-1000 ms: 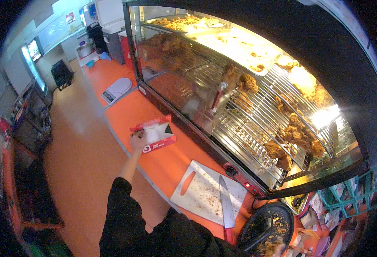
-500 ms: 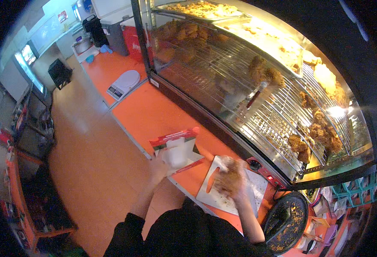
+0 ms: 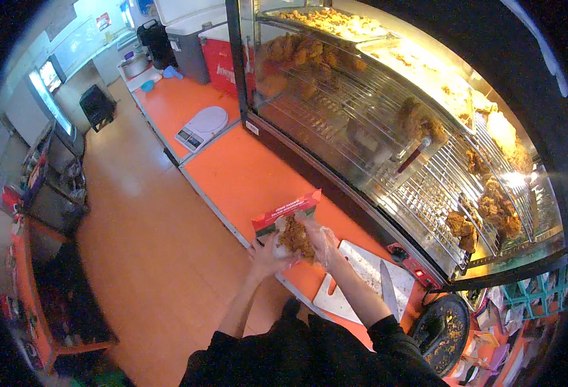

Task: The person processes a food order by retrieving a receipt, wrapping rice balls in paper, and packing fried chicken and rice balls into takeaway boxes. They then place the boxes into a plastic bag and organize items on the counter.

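Note:
My left hand [image 3: 268, 259] is closed around a printed paper food package [image 3: 286, 209], red at its raised flap with darker green below. Inside its opening, something white shows against my left fingers. My right hand [image 3: 323, 245], in a clear plastic glove, grips a piece of crumbed fried chicken [image 3: 297, 241] at the mouth of the package. The chicken's lower edge lies close to my left hand. Right of my hands, a white cutting board [image 3: 365, 263] with a handle slot lies on the orange counter [image 3: 232, 177]. A knife [image 3: 389, 289] rests on the board.
A glass warming cabinet [image 3: 335, 174] with fried chicken on wire racks stands along the counter's far side. A kitchen scale [image 3: 201, 129] sits further left. A black pan [image 3: 448, 342] with crumbs is at the right. Cool boxes [image 3: 222, 61] stand at the back.
My right hand has carried the chicken leftward from over the cutting board to the package in my left hand. The knife on the board now shows. The view has shifted slightly.

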`<state>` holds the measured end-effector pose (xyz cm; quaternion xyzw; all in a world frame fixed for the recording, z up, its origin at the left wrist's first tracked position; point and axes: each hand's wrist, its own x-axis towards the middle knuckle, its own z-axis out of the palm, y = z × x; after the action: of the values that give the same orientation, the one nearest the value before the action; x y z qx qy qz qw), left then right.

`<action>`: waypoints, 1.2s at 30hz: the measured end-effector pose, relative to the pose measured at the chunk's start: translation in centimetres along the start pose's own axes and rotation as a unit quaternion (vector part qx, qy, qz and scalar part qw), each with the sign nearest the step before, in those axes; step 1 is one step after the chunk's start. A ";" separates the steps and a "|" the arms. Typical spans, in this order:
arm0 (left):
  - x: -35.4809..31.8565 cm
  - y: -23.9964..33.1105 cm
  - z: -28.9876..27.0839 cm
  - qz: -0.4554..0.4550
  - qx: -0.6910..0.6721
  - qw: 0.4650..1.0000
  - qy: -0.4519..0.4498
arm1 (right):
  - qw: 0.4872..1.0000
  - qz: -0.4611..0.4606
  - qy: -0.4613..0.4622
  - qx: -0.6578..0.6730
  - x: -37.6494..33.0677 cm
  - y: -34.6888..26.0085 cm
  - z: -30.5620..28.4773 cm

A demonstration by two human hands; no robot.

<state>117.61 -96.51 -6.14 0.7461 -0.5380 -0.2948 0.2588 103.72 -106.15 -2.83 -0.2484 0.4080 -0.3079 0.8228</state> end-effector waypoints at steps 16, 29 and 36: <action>0.1 -0.2 -1.3 0.058 -0.018 0.998 -0.010 | 0.587 -0.154 0.355 -0.711 2.2 2.4 2.3; -15.4 12.2 4.3 0.270 -0.475 0.826 -0.137 | 0.694 -0.347 0.447 -0.445 -15.7 -8.6 5.3; -13.1 21.9 2.6 0.281 -0.462 0.836 -0.097 | 0.664 -0.428 0.407 -0.460 -18.3 -9.2 1.3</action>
<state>98.26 -90.46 9.63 0.3246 -0.5478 -0.4944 0.5917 93.25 -99.31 13.44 -0.5923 0.6406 -0.4697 0.1344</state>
